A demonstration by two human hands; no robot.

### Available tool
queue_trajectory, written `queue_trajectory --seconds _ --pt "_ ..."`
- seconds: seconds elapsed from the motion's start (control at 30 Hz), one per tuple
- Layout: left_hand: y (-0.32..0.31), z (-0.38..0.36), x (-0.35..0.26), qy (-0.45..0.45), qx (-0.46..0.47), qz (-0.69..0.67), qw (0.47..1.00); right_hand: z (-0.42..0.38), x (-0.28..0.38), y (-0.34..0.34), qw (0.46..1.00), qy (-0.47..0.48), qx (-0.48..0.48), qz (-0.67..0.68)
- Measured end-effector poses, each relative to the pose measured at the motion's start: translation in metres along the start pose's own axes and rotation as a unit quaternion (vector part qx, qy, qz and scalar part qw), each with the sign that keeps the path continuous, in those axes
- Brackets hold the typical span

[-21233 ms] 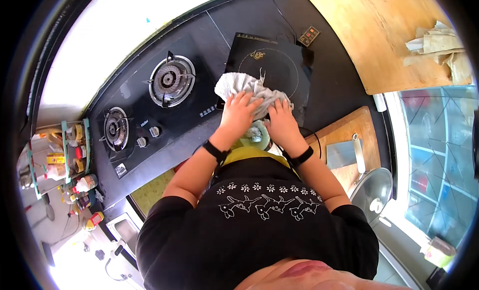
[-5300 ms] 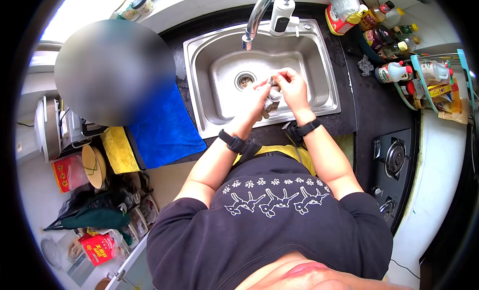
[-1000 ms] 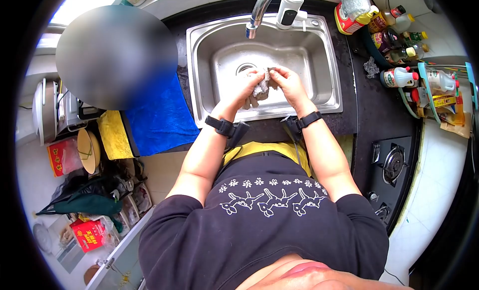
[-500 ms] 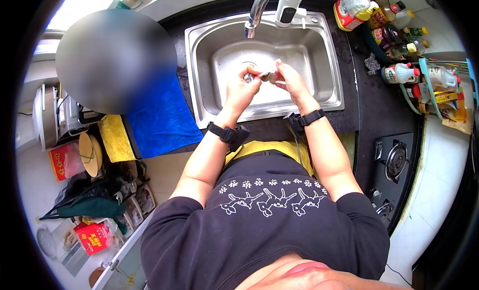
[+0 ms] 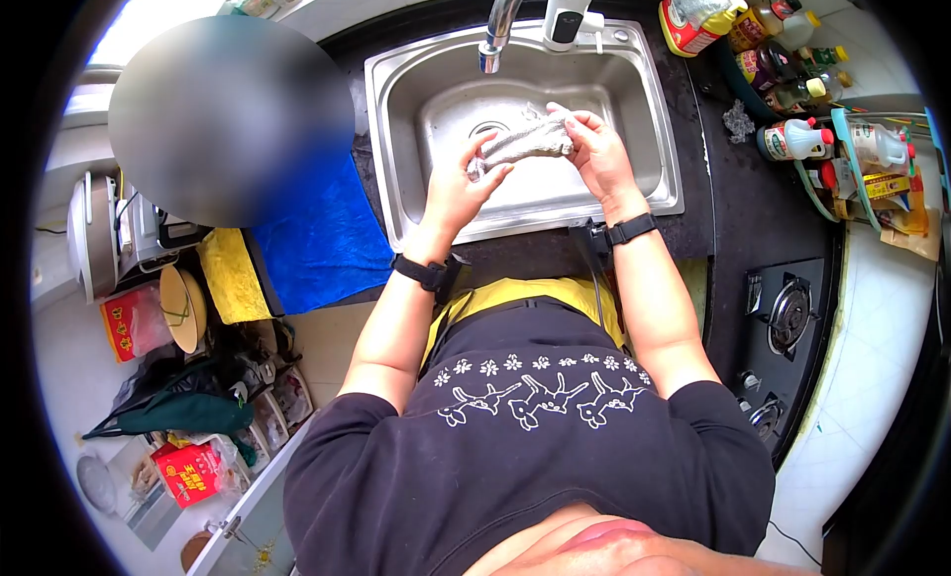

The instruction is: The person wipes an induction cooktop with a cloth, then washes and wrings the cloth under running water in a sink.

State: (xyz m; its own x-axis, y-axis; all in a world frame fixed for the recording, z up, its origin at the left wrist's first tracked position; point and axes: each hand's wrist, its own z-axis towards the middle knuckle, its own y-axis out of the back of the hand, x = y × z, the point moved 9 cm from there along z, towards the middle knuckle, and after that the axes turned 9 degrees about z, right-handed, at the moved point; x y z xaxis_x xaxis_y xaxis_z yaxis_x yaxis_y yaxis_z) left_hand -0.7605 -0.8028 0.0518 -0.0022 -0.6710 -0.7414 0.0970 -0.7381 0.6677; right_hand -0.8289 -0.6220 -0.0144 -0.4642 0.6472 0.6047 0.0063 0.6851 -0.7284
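Observation:
A crumpled, greyish-white cloth (image 5: 527,140) is stretched between my two hands above the steel sink (image 5: 436,93). My right hand (image 5: 597,152) pinches its right end with thumb and fingers. At the cloth's left end, my left hand (image 5: 466,183) is curled around it, thumb and fingers on either side. The chrome faucet (image 5: 492,43) hangs over the sink beyond the cloth. Behind the cloth, part of the round drain (image 5: 485,128) shows.
Left of the sink lie a blue cloth (image 5: 332,239) and a yellow cloth (image 5: 235,276). Bottles (image 5: 792,140) crowd the right back corner. A gas stove (image 5: 790,314) is at the right, and a white dispenser (image 5: 568,16) stands behind the sink.
The cloth was bunched small between my fingers and is now spread out lengthwise. My left hand has moved slightly left and down, and my right hand slightly right.

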Motion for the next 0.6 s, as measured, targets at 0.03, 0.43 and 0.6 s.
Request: queue_trajectory --seconds 0.03,0.43,0.6 --pt "0.002 0.002 -0.005 -0.029 -0.014 0.033 0.999 -0.001 -0.001 -0.002 1.0 0.002 0.013 -0.01" --pt "-0.039 0.008 0.04 0.188 0.043 -0.32 0.928 -0.005 0.003 -0.008 0.916 0.202 -0.01 -0.345" --pt "-0.062 0.009 0.045 0.206 -0.045 -0.322 0.923 -0.03 -0.011 -0.06 0.837 0.235 -0.015 -0.494"
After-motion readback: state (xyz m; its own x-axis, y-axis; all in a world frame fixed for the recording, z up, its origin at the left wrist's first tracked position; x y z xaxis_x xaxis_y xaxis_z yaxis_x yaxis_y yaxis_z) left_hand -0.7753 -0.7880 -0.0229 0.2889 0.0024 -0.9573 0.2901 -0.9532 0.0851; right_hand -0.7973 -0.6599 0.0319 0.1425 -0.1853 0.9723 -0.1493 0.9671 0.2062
